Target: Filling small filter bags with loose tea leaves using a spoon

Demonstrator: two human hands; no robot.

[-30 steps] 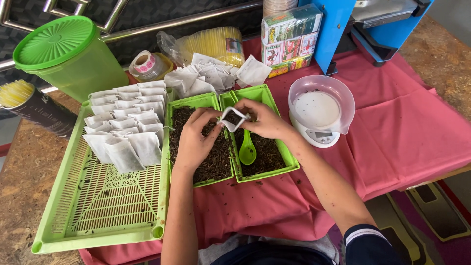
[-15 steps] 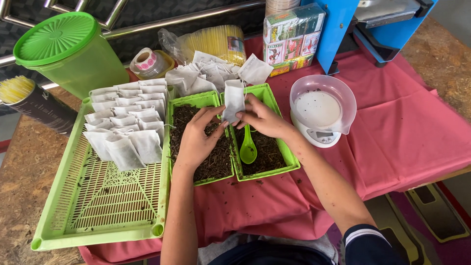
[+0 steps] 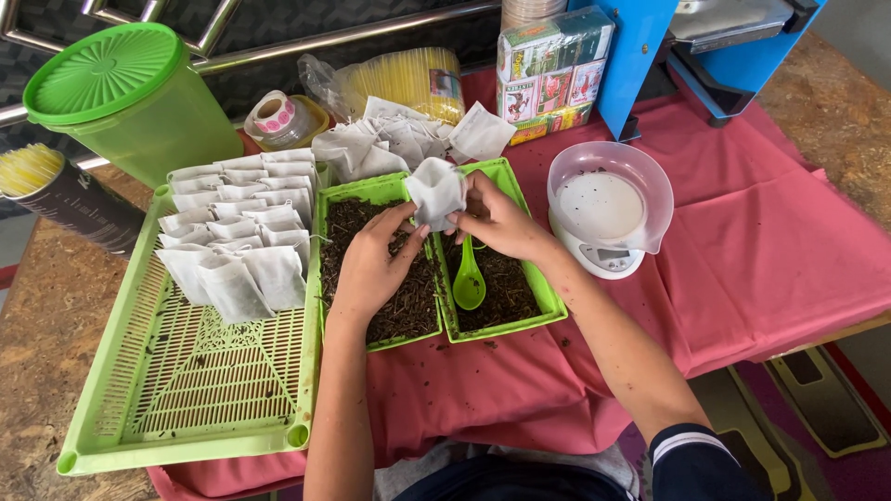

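Note:
Both hands hold one small white filter bag (image 3: 434, 192) above two green trays of dark loose tea. My left hand (image 3: 371, 263) pinches the bag's lower left edge over the left tea tray (image 3: 334, 199). My right hand (image 3: 499, 221) grips the bag's right side over the right tea tray (image 3: 548, 301). A green plastic spoon (image 3: 468, 278) lies in the right tray's tea, just below my right hand.
A large green slotted tray (image 3: 186, 390) at left holds several filled white bags (image 3: 237, 232). Loose empty bags (image 3: 399, 139) lie behind the trays. A white kitchen scale with a clear bowl (image 3: 608, 199) stands at right. A green lidded container (image 3: 130, 97), a tape roll (image 3: 272, 119), a boxed pack (image 3: 549, 74) and a blue machine (image 3: 640, 56) line the back.
The bag went from held open and low over the tea to lifted upright, and is now folded or bunched between both hands. The hands stayed nearly in place.

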